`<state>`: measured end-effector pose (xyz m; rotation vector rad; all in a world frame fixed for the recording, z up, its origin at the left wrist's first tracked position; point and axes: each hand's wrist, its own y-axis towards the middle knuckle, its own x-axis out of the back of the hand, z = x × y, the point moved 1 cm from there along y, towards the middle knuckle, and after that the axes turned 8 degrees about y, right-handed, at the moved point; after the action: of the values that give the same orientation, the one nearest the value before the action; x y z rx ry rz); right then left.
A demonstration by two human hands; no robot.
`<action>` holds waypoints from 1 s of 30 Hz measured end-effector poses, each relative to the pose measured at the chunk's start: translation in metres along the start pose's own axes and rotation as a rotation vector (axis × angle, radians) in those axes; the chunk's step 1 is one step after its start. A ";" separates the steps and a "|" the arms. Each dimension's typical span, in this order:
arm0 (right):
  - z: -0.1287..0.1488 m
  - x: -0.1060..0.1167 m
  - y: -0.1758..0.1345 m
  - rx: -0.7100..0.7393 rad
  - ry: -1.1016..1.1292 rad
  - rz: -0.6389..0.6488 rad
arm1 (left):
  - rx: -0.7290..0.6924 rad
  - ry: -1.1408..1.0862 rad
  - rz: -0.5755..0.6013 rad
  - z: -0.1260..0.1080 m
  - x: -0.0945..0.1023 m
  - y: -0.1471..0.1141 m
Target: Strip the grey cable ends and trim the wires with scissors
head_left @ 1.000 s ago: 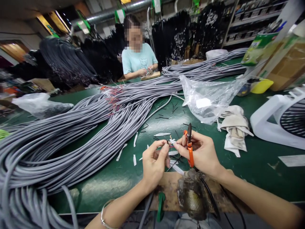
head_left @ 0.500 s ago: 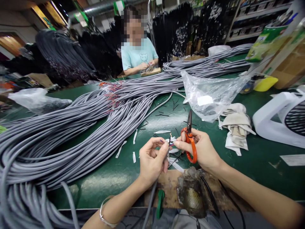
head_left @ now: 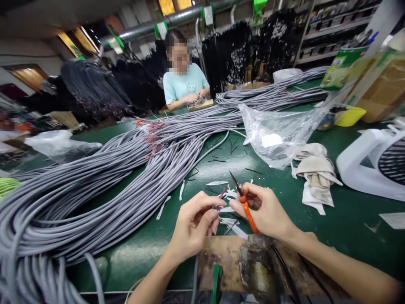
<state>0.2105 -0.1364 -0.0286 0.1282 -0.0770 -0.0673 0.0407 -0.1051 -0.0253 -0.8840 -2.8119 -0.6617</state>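
Note:
My left hand (head_left: 198, 221) is closed on the end of a grey cable (head_left: 195, 274), whose thin coloured wires poke out past the fingertips. The cable runs down over the table's front edge. In my right hand (head_left: 264, 211) are scissors with orange handles (head_left: 248, 213); their dark blades point up and to the left. Right fingertips and left fingertips are a short gap apart. White scraps (head_left: 236, 228) and short black pieces lie on the green table under and behind the hands.
A big bundle of grey cables (head_left: 104, 190) covers the left and middle. A clear plastic bag (head_left: 278, 135), gloves (head_left: 318, 169) and a white fan (head_left: 363, 164) are at right. A wooden board (head_left: 218, 257) with a crusted lump is in front. Across sits a co-worker (head_left: 185, 84).
My hands have drawn apart slightly, the left one moving left and down. The scissors have turned, their blades now leaning left. The camera view has shifted a little.

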 end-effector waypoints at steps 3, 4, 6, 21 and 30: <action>0.007 0.003 -0.006 0.159 -0.243 0.022 | -0.103 0.117 -0.097 0.001 0.005 -0.001; 0.010 0.003 -0.008 0.208 -0.305 0.042 | -0.144 0.134 -0.135 0.002 0.007 -0.002; 0.013 0.003 -0.010 0.299 -0.399 0.080 | -0.209 0.167 -0.205 0.005 0.010 -0.004; -0.004 0.001 -0.008 0.478 -0.661 0.139 | -0.276 0.316 -0.161 0.002 0.001 -0.008; -0.009 0.001 -0.012 0.604 -0.716 0.038 | -0.066 -0.017 -0.180 0.002 -0.004 -0.006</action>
<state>0.2111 -0.1477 -0.0389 0.7034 -0.8177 -0.0478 0.0403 -0.1110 -0.0306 -0.6532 -2.9252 -0.7775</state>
